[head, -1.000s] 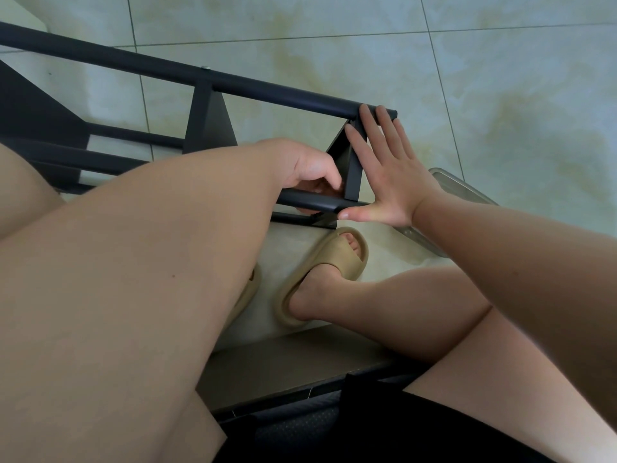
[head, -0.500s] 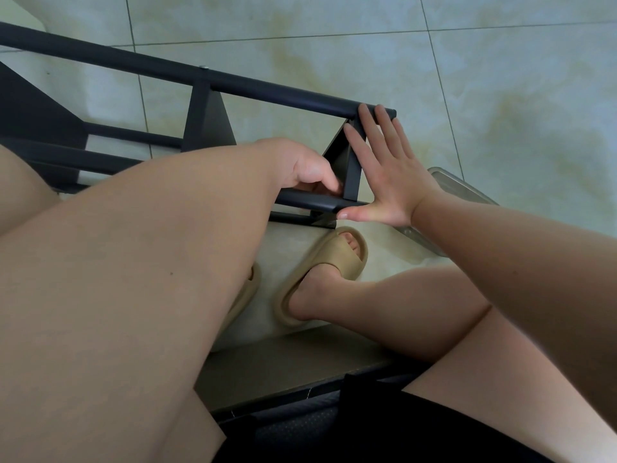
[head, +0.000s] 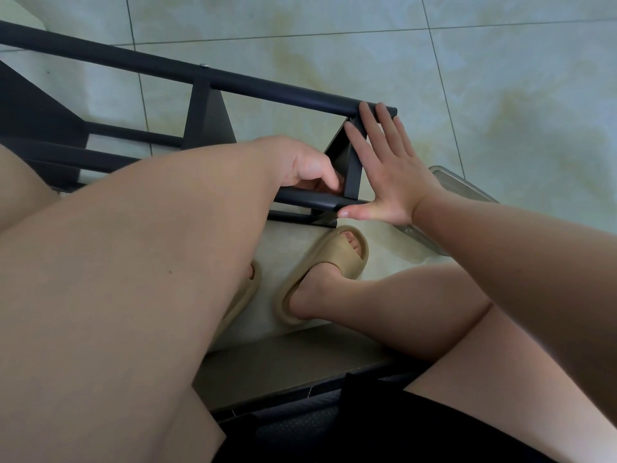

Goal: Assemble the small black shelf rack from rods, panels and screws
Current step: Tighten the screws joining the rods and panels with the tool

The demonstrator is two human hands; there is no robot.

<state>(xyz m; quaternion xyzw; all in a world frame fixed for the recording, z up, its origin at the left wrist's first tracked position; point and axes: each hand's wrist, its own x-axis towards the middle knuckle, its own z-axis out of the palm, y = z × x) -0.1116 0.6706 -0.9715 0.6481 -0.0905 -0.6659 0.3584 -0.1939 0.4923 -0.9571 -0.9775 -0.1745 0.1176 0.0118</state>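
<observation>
Black metal shelf rack [head: 267, 91] lies on pale tiled floor [head: 500, 78], its rods running left to right. Right hand [head: 390, 175] is flat with straight fingers, bracing the triangular end panel [head: 349, 168] from outside. Left hand [head: 307, 165] is curled just inside the panel at the lower rod [head: 310, 199]; whatever it pinches is hidden. No writing legible.

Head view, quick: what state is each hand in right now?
Left hand: fingers curled at the rack's lower rod; a grip cannot be told.
Right hand: open, flat against the end panel.
</observation>
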